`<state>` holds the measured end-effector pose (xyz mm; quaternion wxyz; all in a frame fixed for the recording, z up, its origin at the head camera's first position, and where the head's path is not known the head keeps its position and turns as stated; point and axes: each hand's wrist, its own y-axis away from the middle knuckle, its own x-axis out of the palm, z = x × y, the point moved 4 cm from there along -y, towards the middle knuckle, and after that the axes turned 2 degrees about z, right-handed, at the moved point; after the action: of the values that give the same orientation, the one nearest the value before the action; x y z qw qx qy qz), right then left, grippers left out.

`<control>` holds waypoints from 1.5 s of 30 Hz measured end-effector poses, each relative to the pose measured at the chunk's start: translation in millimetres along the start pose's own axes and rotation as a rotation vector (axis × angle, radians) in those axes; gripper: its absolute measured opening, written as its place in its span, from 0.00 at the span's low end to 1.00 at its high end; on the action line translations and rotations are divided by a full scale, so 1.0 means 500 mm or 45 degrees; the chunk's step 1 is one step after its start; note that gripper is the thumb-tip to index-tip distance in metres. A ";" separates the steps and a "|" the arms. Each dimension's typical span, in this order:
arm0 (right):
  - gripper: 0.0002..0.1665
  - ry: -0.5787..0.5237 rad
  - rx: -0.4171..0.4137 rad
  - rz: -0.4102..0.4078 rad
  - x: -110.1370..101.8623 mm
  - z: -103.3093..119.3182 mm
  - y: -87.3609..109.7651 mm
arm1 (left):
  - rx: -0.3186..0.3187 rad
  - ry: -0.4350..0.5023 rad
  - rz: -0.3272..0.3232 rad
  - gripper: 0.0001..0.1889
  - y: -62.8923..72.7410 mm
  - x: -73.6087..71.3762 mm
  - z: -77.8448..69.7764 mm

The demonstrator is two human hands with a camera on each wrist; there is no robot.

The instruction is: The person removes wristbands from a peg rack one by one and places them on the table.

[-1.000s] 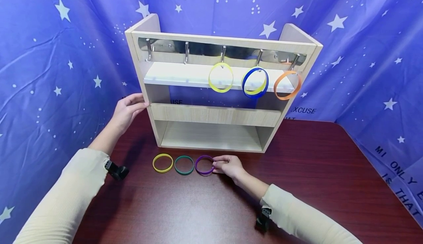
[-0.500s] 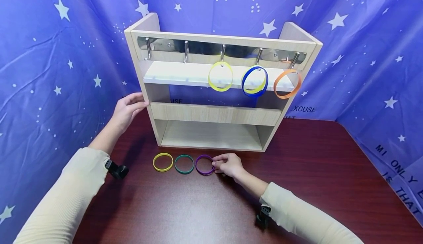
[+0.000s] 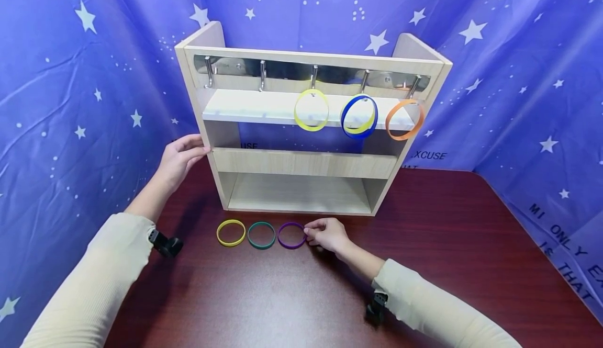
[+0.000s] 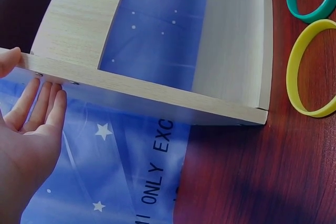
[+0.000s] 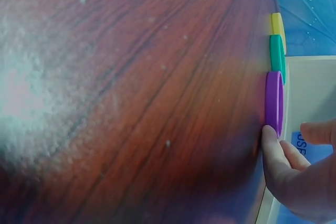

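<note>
Your purple band (image 5: 274,103) lies on the dark table (image 3: 264,295) in the lower middle of the head view, rightmost in a row with the green band (image 5: 275,59) and the yellow band (image 4: 293,72). Expect it to be light, soft and springy, probably rubbery, so it should neither slip nor break easily, though a hard squeeze may bend it out of round. Its right-hand edge looks the best place to take hold, thumb and finger across the strip. Your right hand (image 3: 327,234) is there: one fingertip touches the band, another digit stands apart from it, and you can't tell from these views whether it is pinched. Your left hand (image 3: 178,160) rests nearly straight fingers against the rack (image 3: 303,163), thumb at its front edge, at centre left.
</note>
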<state>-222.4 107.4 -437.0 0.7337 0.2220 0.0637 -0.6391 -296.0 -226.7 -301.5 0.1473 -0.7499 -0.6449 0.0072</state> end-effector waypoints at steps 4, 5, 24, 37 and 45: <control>0.11 -0.044 -0.019 0.019 -0.003 0.008 0.001 | 0.005 0.004 0.004 0.14 0.000 0.000 -0.003; 0.11 -0.054 -0.024 0.021 -0.004 0.010 0.000 | 0.004 0.004 0.005 0.14 0.000 0.000 -0.003; 0.16 -0.336 -0.473 -0.117 -0.067 0.140 0.008 | 0.004 0.011 0.004 0.13 0.004 0.001 -0.004; 0.17 -0.526 -0.912 -0.337 -0.101 0.275 0.049 | 0.045 0.034 0.022 0.16 0.005 0.001 0.005; 0.24 -0.602 -1.021 -0.403 -0.108 0.316 0.062 | 0.051 0.027 0.021 0.16 0.002 -0.003 0.003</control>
<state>-231.7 94.7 -267.8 0.6496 -0.2414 0.1695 -0.7007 -295.6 -227.9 -303.4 0.1692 -0.7520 -0.6370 0.0132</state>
